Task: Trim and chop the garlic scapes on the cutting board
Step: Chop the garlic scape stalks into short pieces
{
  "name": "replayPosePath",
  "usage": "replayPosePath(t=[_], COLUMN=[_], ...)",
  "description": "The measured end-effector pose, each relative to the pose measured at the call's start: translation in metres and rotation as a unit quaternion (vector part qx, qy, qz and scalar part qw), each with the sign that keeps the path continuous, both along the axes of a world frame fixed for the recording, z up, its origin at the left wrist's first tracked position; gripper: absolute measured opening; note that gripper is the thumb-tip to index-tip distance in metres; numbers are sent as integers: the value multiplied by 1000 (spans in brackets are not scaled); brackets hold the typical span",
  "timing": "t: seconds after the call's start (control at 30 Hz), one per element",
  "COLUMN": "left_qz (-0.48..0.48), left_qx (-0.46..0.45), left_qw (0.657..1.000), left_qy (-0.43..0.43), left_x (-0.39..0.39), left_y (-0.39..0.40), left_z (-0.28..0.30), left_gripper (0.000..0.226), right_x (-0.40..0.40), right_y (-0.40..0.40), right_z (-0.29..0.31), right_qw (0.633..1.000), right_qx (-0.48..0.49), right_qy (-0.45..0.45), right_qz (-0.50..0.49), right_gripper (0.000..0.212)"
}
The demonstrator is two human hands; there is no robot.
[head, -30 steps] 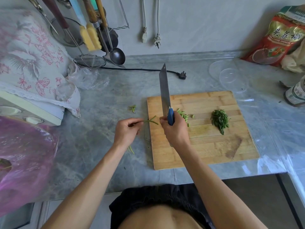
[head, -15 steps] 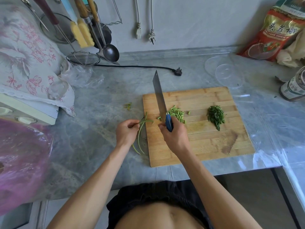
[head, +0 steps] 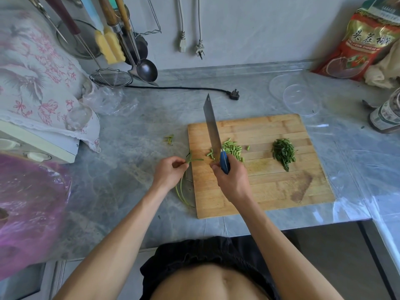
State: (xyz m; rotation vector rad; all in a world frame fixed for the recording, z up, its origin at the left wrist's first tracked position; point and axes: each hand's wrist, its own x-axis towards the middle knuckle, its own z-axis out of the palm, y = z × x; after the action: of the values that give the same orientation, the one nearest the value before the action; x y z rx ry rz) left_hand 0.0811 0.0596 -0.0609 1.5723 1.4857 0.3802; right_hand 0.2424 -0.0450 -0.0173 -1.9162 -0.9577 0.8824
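Beside the cutting board [head: 259, 191] — garlic scapes [head: 195, 159] pinched in left hand [head: 168, 171].

worktop [head: 138, 118]: grey marble
on it: cutting board [head: 270, 191], centre; black plug [head: 234, 94], 12 o'clock; clear lid [head: 302, 102], 1 o'clock

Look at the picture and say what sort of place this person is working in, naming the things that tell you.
Most likely a home kitchen. A wooden cutting board with chopped greens lies on a stone-look counter, a ladle and wire skimmer hang by the wall, and the right hand holds a cleaver.
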Motion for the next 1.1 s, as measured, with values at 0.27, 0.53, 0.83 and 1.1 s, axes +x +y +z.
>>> replayPosePath(t=[0.27, 0.53, 0.83, 1.1], left_qz=[-30, -231, -180, -97], left_qx=[113, 219, 303, 275], left_qw=[993, 946, 936, 956], left_qy=[24, 57, 17, 22], left_x=[4, -4, -8, -14], left_y=[-9, 15, 6, -7], left_z=[4, 6, 0, 2], left_gripper=[14, 19, 17, 23], right_x=[-1, -2, -8, -10], right_y=[-3, -17, -25, -23], right_z=[5, 18, 18, 16], right_qw=[1000, 999, 999, 999], right_qx=[2, -13, -30, -33], right_qy=[-7, 1, -4, -5], right_qz=[10, 44, 44, 29], right_gripper=[22, 28, 26, 24])
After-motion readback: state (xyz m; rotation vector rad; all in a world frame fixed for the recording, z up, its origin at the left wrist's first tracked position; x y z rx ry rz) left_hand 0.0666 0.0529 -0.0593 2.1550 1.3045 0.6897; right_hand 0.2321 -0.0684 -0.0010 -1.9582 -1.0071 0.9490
